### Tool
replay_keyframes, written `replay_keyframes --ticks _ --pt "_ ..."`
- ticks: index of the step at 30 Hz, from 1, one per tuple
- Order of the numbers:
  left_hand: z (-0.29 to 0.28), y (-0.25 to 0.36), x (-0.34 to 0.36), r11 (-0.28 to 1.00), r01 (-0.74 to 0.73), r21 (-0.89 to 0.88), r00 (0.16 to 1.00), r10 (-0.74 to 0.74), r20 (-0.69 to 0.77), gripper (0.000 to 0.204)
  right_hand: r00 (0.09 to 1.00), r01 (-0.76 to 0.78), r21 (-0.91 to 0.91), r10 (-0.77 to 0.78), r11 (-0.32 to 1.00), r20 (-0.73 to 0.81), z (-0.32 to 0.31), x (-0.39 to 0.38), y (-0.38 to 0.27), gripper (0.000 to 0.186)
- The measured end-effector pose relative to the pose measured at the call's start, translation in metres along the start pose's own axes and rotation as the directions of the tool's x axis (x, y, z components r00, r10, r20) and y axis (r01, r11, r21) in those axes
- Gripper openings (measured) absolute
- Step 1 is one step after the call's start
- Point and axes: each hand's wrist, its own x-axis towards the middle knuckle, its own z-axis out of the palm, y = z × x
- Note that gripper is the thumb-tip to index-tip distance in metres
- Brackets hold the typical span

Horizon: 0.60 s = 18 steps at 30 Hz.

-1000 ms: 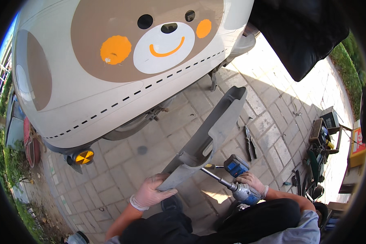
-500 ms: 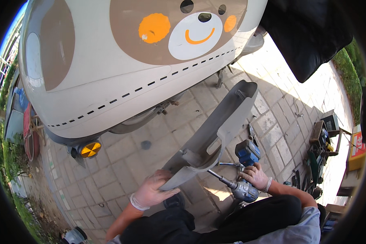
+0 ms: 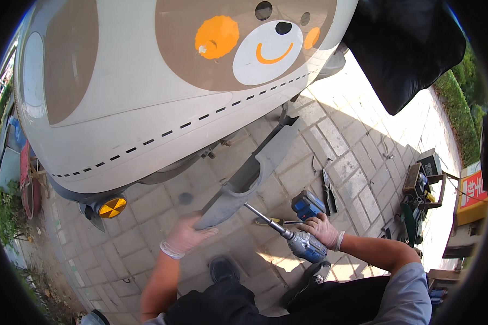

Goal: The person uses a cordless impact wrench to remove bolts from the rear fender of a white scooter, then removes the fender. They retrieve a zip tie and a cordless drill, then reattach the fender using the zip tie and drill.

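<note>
Head view: holding the gray panel point(image 3: 225, 205) by its near end in the left grip point(image 3: 185, 235), above the paving point(image 3: 146, 233); clasping the blue power driver point(image 3: 307, 247) in the right grip point(image 3: 323, 232). Probably a light, stiff panel, best supported at both ends.

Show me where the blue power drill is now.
In the head view, the blue power drill is right of centre, low down, in the right hand, its shaft pointing toward the grey panel.
</note>
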Motion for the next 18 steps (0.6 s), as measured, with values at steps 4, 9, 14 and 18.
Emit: replay_keyframes --ticks 4,9,14,18 --pt "-0.005 -0.011 0.006 1.0 0.019 -0.005 1.0 -0.019 -0.011 0.031 1.0 0.0 -0.015 -0.001 1.0 -0.005 0.011 0.018 0.009 0.049" --pt "-0.007 -0.017 0.015 0.994 0.087 -0.065 0.993 -0.092 -0.074 0.028 0.999 -0.005 0.019 0.006 1.0 -0.052 0.004 0.033 0.023 0.048" --pt "-0.016 -0.021 0.031 0.997 0.033 -0.072 0.994 -0.04 -0.1 0.022 0.999 -0.008 -0.001 0.008 1.0 -0.043 -0.012 0.043 0.03 0.046" --pt "-0.021 -0.02 0.037 0.983 0.059 -0.176 0.994 -0.074 -0.082 0.02 0.998 -0.017 0.015 0.018 1.0 -0.054 -0.025 0.047 0.034 0.045"
